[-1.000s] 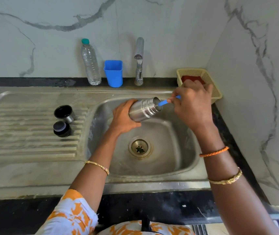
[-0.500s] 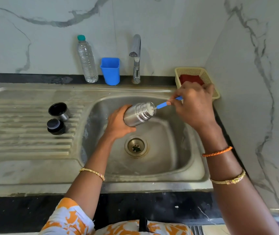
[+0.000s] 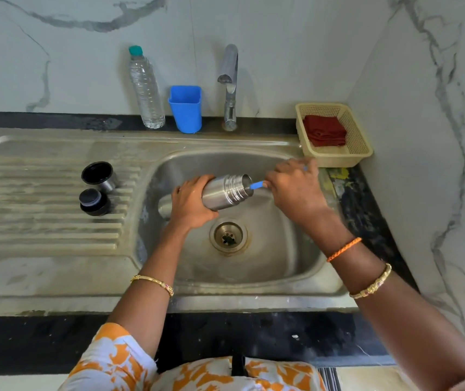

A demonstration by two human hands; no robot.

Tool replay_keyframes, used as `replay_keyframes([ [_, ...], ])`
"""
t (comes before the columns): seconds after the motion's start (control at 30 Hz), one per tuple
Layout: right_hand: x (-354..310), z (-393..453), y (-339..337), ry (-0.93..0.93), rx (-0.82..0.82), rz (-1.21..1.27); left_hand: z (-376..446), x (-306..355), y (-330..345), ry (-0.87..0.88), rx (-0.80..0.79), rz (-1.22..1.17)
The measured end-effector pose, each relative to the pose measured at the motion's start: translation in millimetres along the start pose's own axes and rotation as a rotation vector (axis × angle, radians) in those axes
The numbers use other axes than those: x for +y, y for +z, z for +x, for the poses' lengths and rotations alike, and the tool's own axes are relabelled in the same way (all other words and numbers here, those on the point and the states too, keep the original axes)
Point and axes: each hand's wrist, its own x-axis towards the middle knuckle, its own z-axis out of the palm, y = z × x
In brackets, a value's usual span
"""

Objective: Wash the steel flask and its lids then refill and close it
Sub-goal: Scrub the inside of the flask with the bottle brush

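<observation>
My left hand (image 3: pixel 190 203) grips the base of the steel flask (image 3: pixel 227 191), held nearly level over the sink basin (image 3: pixel 287 249) with its open mouth to the right. My right hand (image 3: pixel 296 187) holds the blue handle of a bottle brush (image 3: pixel 256 185); the brush head is inside the flask and hidden. On the draining board at the left stand the two lids: a steel cup lid (image 3: pixel 98 176), open side up with a black inside, and a black stopper (image 3: pixel 93 201) in front of it.
A tap (image 3: pixel 230 80) stands behind the basin, with a blue plastic cup (image 3: pixel 185 108) and a clear water bottle (image 3: pixel 145 88) to its left. A cream basket (image 3: pixel 358 142) holding a red cloth (image 3: pixel 324 131) sits at the back right corner. The drain (image 3: pixel 228 235) lies below the flask.
The brush has gone deeper into the flask, so less blue handle shows. My right hand has dropped away from the basket, uncovering the red cloth. The flask is still held over the basin.
</observation>
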Motion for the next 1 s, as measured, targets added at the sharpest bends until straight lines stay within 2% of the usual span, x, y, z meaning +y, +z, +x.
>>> replay_keyframes([
  [0.03,0.1,3.1,3.2,-0.048,-0.046,0.019,-0.1,-0.6,1.0,-0.014,-0.002,0.006],
  [0.13,7.5,11.4,5.2,-0.165,-0.020,0.017,-0.5,-3.3,4.1,-0.038,-0.017,0.011],
  [0.17,10.4,13.0,1.9,-0.161,-0.084,0.023,-0.8,-3.7,4.9,-0.035,-0.010,0.016],
  [0.23,13.1,16.4,-7.2,-0.096,-0.297,0.150,-2.7,-2.5,6.6,-0.013,0.027,0.051],
  [0.33,20.5,35.1,-14.1,0.183,-0.852,0.606,-6.4,-0.9,14.5,0.061,0.111,0.145],
  [0.37,23.4,38.3,-12.4,0.287,-0.982,0.743,-6.9,-0.9,16.7,0.074,0.145,0.168],
  [0.43,29.7,39.0,-5.8,0.378,-1.058,0.857,-5.1,-1.1,17.5,0.093,0.188,0.196],
  [0.47,30.0,38.4,-6.2,0.363,-1.021,0.859,-3.2,-1.6,16.5,0.099,0.188,0.199],
  [0.53,24.4,34.1,-11.7,0.219,-0.803,0.715,3.0,-1.5,10.4,0.103,0.155,0.193],
  [0.6,15.4,28.7,-17.6,0.037,-0.530,0.402,11.3,-2.0,2.5,0.086,0.087,0.146],
  [0.67,6.7,24.2,-22.0,-0.051,-0.295,0.135,17.7,-2.0,-6.1,0.057,-0.016,0.062],
  [0.77,7.7,22.5,-17.6,-0.121,-0.113,0.072,23.3,-3.2,-18.2,0.031,-0.170,-0.027],
  [0.83,11.3,20.9,-7.8,-0.172,0.057,0.055,24.9,-4.2,-23.7,0.015,-0.217,-0.069],
  [0.87,11.5,19.5,-6.2,-0.162,0.077,0.057,25.6,-4.2,-24.2,0.017,-0.210,-0.071],
  [1.0,5.9,16.4,-22.0,0.024,-0.254,0.155,19.8,0.1,-11.4,0.075,0.063,0.125],
])
